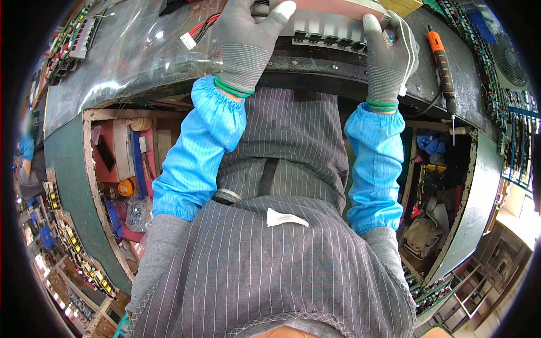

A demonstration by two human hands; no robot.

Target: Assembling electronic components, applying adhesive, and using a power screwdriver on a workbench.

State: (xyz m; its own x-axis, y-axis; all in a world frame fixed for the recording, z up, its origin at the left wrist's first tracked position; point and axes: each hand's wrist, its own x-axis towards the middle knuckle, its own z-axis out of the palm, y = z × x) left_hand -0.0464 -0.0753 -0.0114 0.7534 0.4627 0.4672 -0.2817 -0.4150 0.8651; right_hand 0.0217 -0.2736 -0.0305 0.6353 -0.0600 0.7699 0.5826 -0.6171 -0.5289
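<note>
At the top of the view, a metal electronic assembly (pixel 324 23) has a pinkish upper face and a row of black components along its near edge. My left hand (pixel 245 36), in a grey glove with a pale thumb tip, grips its left end. My right hand (pixel 391 53), gloved alike, holds the right end with the thumb on the near side. A white cable (pixel 410 50) loops over the back of my right hand. Red and black wires with a white connector (pixel 187 40) lie left of my left hand. The assembly's far side is cut off by the frame.
An orange and black electric screwdriver (pixel 441 65) lies right of my right hand, its bit over the bench edge. Circuit boards (pixel 67 53) stand at the far left. Open compartments under the bench hold an orange tape roll (pixel 127 186) and bags. A small fan (pixel 509 65) is at right.
</note>
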